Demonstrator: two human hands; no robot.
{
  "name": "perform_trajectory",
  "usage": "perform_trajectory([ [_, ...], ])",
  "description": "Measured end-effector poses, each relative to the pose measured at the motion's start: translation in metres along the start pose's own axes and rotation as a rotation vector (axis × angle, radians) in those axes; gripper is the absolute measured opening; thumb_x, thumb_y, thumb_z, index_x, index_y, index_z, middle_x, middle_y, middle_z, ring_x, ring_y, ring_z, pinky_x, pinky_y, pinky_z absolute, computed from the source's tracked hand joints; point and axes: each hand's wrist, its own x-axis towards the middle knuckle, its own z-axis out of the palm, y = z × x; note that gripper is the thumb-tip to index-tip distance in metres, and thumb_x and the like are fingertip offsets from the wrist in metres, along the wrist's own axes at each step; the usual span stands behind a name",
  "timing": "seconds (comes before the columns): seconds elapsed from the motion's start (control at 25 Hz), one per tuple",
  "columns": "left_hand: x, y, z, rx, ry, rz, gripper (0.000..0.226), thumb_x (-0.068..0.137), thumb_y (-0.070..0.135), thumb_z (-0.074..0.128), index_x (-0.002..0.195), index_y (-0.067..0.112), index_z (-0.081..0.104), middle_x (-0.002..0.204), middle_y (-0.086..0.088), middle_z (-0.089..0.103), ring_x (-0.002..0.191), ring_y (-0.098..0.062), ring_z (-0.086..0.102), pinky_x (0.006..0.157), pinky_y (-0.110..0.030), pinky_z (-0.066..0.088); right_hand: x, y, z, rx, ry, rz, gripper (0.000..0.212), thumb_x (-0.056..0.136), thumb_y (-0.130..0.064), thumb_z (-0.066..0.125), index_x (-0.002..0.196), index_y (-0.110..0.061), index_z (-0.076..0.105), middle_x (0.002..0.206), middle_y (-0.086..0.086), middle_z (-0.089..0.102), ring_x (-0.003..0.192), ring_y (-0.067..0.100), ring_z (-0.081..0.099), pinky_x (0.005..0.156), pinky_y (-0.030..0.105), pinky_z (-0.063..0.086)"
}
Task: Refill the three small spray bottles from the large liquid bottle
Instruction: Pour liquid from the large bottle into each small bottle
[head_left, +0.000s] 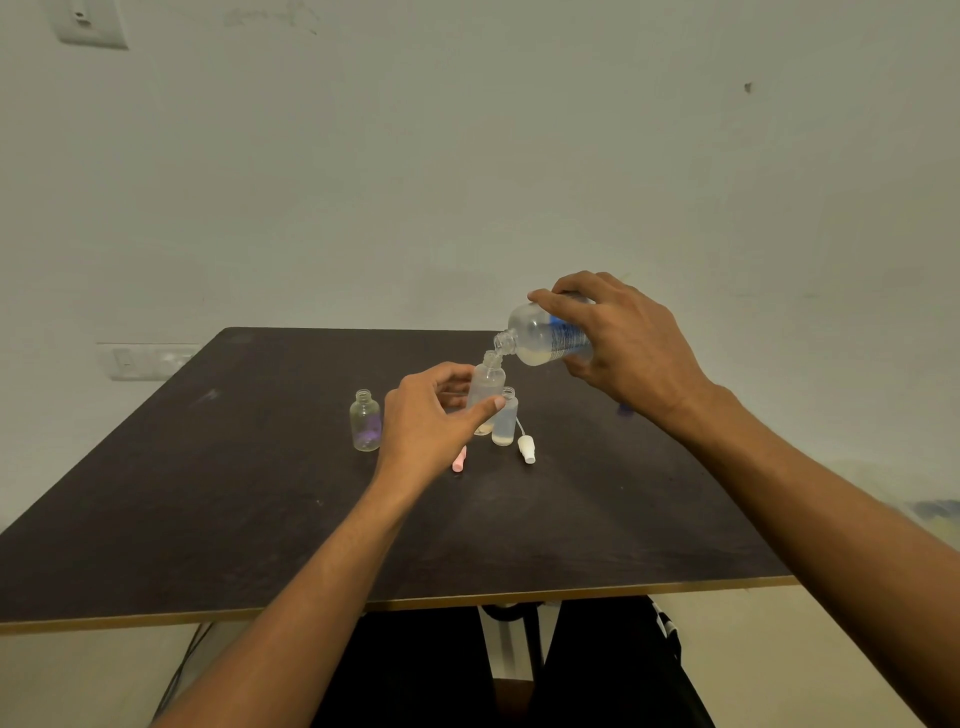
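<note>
Large bottle is held above the table, toward its far edge, and tipped over so that its open neck points down and left. The right hand grips it from above, fingers and thumb wrapped round its clear body and blue label. A little pale liquid pools in the lower side of it.

Its neck meets the open mouth of a small bottle, which the left hand holds between curled fingers and thumb, leaning slightly to the right. This one has a little yellowish liquid at the bottom.

A second small bottle stands upright on the table just to the right of the held one, uncapped, with a shallow layer of liquid. A third small bottle stands apart to the left, uncapped, showing a purple tint that may be something behind it.

A white spray cap with its thin tube lies beside the second bottle, nearer the front edge. A pink cap pokes out below the left hand.
</note>
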Motion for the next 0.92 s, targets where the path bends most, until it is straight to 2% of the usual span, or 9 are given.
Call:
perform_trajectory([
  [0.2,-0.001,0.001,0.0,-0.007,0.003,0.003,0.04,0.078,0.041,0.09,0.114,0.028,0.078,0.102,0.015,0.079,0.095,0.005,0.072,0.091,-0.024,0.061,-0.002,0.0,0.001,0.035,-0.023,0.022,0.071,0.084,-0.022,0.084,0.149,-0.031,0.054,0.139,0.001,0.06,0.123,0.025,0.058,0.079,0.039,0.057],
  [0.36,0.0,0.002,0.0,-0.029,0.008,0.005,0.035,0.078,0.038,0.091,0.11,0.031,0.077,0.1,0.016,0.079,0.093,0.007,0.072,0.09,-0.024,0.061,-0.006,0.003,0.004,0.168,-0.077,0.077,0.074,0.081,-0.028,0.084,0.148,-0.035,0.054,0.137,-0.003,0.062,0.122,0.023,0.059,0.082,0.045,0.06],
  [0.64,0.001,0.003,0.0,-0.052,-0.003,0.008,0.034,0.078,0.038,0.091,0.109,0.031,0.078,0.101,0.017,0.079,0.095,0.007,0.072,0.087,-0.022,0.061,-0.02,0.002,0.018,0.45,-0.077,0.231,0.074,0.069,-0.037,0.091,0.139,-0.027,0.066,0.117,-0.002,0.075,0.104,0.021,0.069,0.089,0.047,0.059],
  [0.76,0.001,0.0,0.0,-0.047,-0.004,0.011,0.035,0.079,0.037,0.09,0.11,0.029,0.078,0.104,0.014,0.079,0.091,0.004,0.074,0.084,-0.028,0.063,-0.027,-0.001,0.021,0.597,-0.078,0.299,0.064,0.069,-0.04,0.093,0.129,-0.03,0.071,0.11,-0.008,0.078,0.099,0.012,0.072,0.091,0.037,0.061],
  [0.84,0.002,-0.001,0.0,-0.049,-0.005,0.008,0.036,0.079,0.037,0.09,0.111,0.028,0.077,0.106,0.013,0.079,0.089,0.003,0.075,0.083,-0.032,0.064,-0.031,-0.003,0.021,0.673,-0.084,0.333,0.062,0.071,-0.041,0.094,0.128,-0.034,0.071,0.108,-0.014,0.077,0.096,0.004,0.072,0.09,0.021,0.059],
  [0.92,0.003,-0.002,0.0,-0.058,-0.003,0.006,0.037,0.079,0.038,0.09,0.112,0.028,0.077,0.105,0.014,0.079,0.095,0.003,0.074,0.087,-0.034,0.064,-0.035,-0.004,0.021,0.712,-0.089,0.368,0.063,0.071,-0.047,0.094,0.129,-0.039,0.071,0.101,-0.023,0.073,0.091,-0.008,0.069,0.085,0.005,0.049],
])
